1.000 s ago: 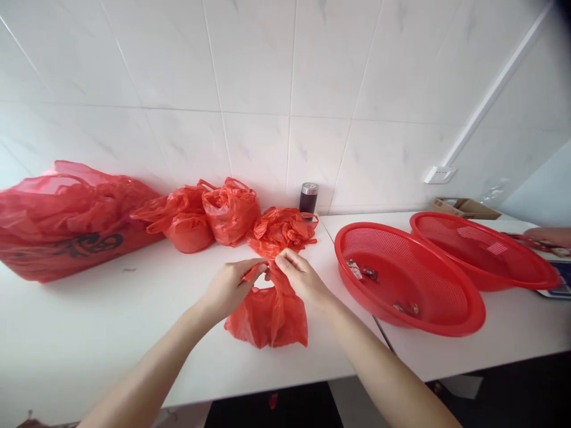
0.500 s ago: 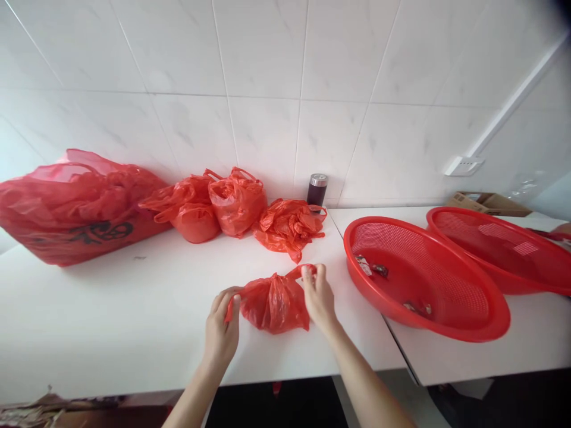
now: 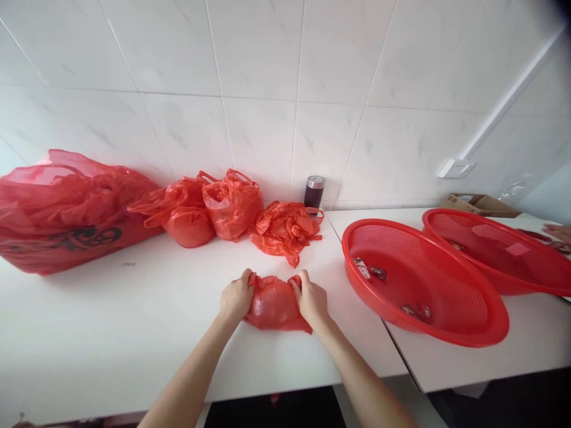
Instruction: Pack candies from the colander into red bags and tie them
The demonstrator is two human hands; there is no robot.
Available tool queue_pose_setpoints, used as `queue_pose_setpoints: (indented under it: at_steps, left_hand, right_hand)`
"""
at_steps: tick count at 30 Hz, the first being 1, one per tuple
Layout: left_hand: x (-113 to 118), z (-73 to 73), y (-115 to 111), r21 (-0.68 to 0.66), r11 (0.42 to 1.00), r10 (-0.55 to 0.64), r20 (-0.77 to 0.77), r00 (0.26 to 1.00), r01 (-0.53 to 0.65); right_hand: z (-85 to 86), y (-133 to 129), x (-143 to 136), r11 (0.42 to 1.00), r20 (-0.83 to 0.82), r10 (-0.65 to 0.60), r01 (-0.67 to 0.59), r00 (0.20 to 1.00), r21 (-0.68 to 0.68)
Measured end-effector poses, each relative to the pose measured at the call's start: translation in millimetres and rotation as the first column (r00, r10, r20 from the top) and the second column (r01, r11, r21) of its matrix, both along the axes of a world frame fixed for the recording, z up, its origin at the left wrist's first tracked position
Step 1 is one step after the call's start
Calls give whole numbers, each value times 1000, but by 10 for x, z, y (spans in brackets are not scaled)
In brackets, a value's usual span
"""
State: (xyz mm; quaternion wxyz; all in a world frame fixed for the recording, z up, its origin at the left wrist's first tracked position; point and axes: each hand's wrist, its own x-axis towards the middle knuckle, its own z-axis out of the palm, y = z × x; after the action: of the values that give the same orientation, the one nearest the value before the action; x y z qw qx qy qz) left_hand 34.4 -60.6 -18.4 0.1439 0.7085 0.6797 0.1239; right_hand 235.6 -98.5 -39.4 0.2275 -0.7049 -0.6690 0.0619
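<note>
A filled red plastic bag (image 3: 274,306) rests on the white table, its upper edge gathered. My left hand (image 3: 237,295) is closed on the bag's upper left corner. On the opposite side, my right hand (image 3: 311,299) pinches the upper right corner between thumb and fingers. What lies inside the bag is hidden by the red plastic. Just behind it is a crumpled heap of red plastic bags (image 3: 288,229), apart from both hands.
Two full red bags, one squat (image 3: 190,226) and one rounder (image 3: 234,208), stand near the wall by a large red bag (image 3: 84,214). A dark tumbler (image 3: 314,193) stands behind. Rightward are two red baskets (image 3: 401,324) (image 3: 513,285), a cardboard box (image 3: 484,205) and another person's hand (image 3: 557,232).
Both hands have come closer together, drawing the bag's stretched handles in to its upper corners. The other person's hand at the far right shows more now.
</note>
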Motion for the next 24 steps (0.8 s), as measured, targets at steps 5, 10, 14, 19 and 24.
queue_pose_setpoints:
  at_steps: [5,10,14,19,24]
  left_hand:
    - [62,-44,126,-21,999,33,-89,996,-35]
    - [113,-103,89,38,999,40,-106,994,-36]
    - [112,-122,66,49,998,55,-102,993,-50]
    - [108,-112,50,48,994,106,-74,992,-102]
    - [29,-112,-17,32,981,188,29,982,-189]
  right_hand:
    - [-67,189,10,998,88,-35,39,995,-42]
    - [-102,214,-8,996,144,-56,64,988,-56]
    - [-96,187,-18,995,161,-78,88,984,-56]
    - [-75,153,-21,987,138,-155,160,978,-27]
    - [-59,156,6,978,61,-206,206,977,-3]
